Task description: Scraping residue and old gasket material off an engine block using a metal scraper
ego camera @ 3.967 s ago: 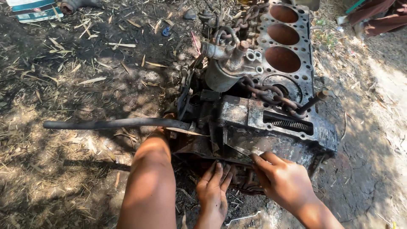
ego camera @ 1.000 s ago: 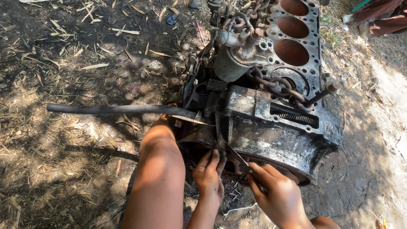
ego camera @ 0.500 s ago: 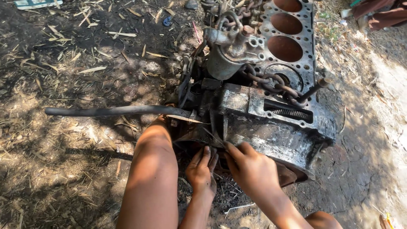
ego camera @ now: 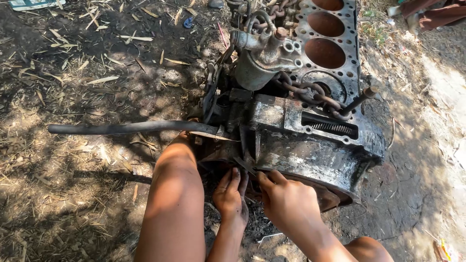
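A greasy engine block [ego camera: 310, 145] lies on the dirt, its cylinder bores [ego camera: 325, 52] facing up. My right hand [ego camera: 289, 201] is at the block's near lower edge, with its fingers pinched on a thin dark flat tool [ego camera: 244, 164] that points up into the gap. Just left of it, my left hand [ego camera: 232, 196] has its fingers straight, their tips touching the block's underside beside the tool. My bare left knee [ego camera: 174, 189] rises next to the left hand.
A black hose [ego camera: 131, 128] runs left from the block above my knee. A rusty chain [ego camera: 310, 92] drapes over the block beside a grey cylindrical housing [ego camera: 252, 73]. Dry leaves and straw cover the soil. A person's reddish clothing [ego camera: 427, 12] shows at the top right.
My right hand has moved left from the block's lower right edge, closing in beside the left hand and onto the thin tool. The left hand has stayed in about the same place.
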